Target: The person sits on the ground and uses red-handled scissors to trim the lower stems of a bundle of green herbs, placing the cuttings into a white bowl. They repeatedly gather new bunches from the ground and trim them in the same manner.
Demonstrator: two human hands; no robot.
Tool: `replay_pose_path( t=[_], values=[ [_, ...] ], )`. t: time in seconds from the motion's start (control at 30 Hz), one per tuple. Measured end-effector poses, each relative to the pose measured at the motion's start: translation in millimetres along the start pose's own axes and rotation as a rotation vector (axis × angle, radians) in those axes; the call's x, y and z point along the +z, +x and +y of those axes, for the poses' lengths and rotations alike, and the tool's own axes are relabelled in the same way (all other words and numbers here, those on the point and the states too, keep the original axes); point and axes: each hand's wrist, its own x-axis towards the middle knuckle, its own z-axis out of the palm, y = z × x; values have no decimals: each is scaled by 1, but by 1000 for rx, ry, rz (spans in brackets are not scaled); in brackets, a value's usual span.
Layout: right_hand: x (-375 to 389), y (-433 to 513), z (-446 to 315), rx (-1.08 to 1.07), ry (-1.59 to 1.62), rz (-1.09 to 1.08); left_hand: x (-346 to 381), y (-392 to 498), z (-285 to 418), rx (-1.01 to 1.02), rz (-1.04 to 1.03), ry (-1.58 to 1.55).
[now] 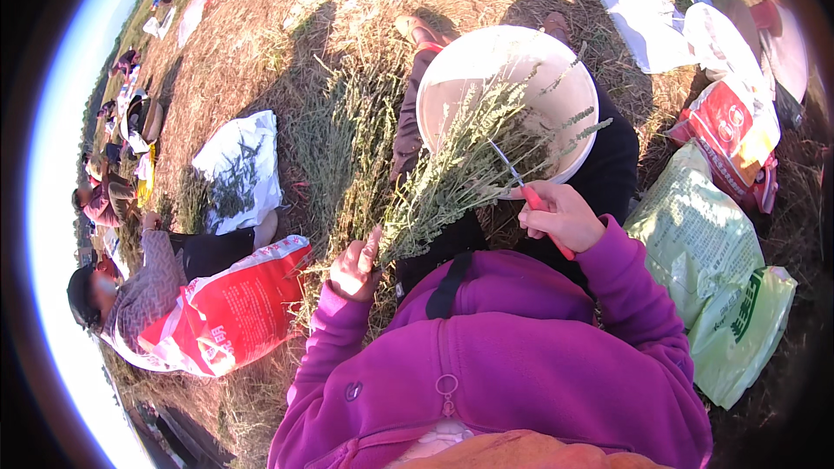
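Observation:
My left hand [357, 266] is closed around the lower stems of a bunch of green-grey plant stalks [449, 172] with small seed heads or buds. The bunch slants up and to the right, its tops over a white plastic bucket [433, 104] between my legs. Cut plant matter lies inside the bucket. In my right hand [565, 218] is a slim tool with a red handle [535, 202] and a thin metal end, perhaps scissors or a small blade. Its metal part crosses the stalks near the bucket's rim.
More cut stalks [326, 156] lie in a heap left of the bucket. A white sheet [244, 143] and a red sack [234, 312] are by a seated co-worker [150, 280] at left. Green [697, 228] and red-white sacks [723, 124] stand at right. Several people sit farther off.

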Motion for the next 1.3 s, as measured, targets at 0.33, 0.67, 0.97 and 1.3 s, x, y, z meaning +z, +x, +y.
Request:
replay_pose_path(
  t=[0.33,0.67,0.97,1.3],
  values=[
    [-3,-17,1,52,-51,71,-3,-8,-7,-12,13,-54],
    [-24,-77,-2,5,-8,-94,-13,-12,-9,-52,-27,-95],
    [-17,-34,-11,153,21,-7,-14,-8,-2,6,33,52],
    [-12,-13,-20,159,-142,50,-11,-15,-11,-11,54,103]
  ],
)
